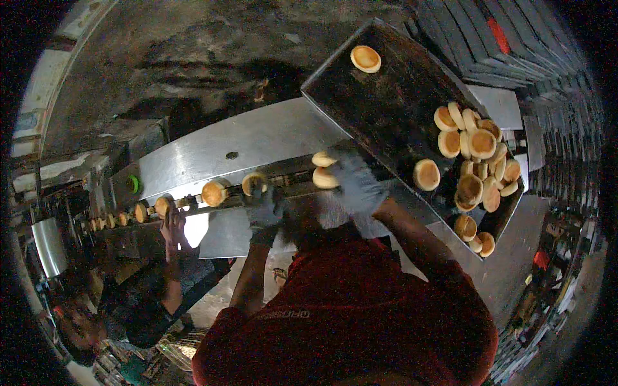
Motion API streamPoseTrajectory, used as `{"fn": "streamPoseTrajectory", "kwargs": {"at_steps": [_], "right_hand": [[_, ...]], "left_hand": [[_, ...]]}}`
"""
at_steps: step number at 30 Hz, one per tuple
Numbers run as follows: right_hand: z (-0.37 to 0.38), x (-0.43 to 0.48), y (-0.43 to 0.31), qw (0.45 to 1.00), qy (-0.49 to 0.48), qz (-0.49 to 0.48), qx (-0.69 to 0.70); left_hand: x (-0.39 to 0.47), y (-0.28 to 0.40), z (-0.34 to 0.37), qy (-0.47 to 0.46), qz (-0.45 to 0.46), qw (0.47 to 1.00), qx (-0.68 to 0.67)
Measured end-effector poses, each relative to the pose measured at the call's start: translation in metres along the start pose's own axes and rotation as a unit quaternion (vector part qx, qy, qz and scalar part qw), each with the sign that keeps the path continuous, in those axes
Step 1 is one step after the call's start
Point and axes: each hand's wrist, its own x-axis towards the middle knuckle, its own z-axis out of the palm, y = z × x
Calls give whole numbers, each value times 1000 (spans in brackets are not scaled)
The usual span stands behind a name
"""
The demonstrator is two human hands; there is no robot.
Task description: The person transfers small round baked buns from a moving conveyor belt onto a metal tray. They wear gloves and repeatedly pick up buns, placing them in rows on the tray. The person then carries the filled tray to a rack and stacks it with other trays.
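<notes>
My left hand (264,207), in a grey glove, is at a narrow conveyor (289,179). Its fingers overlap the edge of a round flat bun (252,183) with a browned face; whether they grip it is unclear. Farther right, my gloved right hand (359,186) is blurred. Two pale buns, an upper bun (323,159) and a lower bun (325,178), lie against its fingertips, and the grip is hidden by blur. Beyond that hand, a dark metal tray (386,111) holds a heap of buns (482,144), with a single bun (365,59) at its far end.
More buns, including one bun (214,193), stand along the conveyor to the left. A co-worker's hand (173,229) touches another bun (163,206) there. A steel surface (270,132) runs behind the conveyor. Stacked metal trays (502,38) stand at upper right.
</notes>
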Motion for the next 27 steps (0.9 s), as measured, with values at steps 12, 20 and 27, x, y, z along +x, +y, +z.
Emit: {"fn": "streamPoseTrajectory", "kwargs": {"at_steps": [12,20,27], "right_hand": [[16,-35,39,954,232,-47,-186],[-207,-94,191,852,316,272,-317],[-193,-64,242,877,169,352,-281]], "left_hand": [[212,170,-13,61,237,962,-121],[394,244,100,-61,250,959,122],[292,215,42,22,243,946,-212]]}}
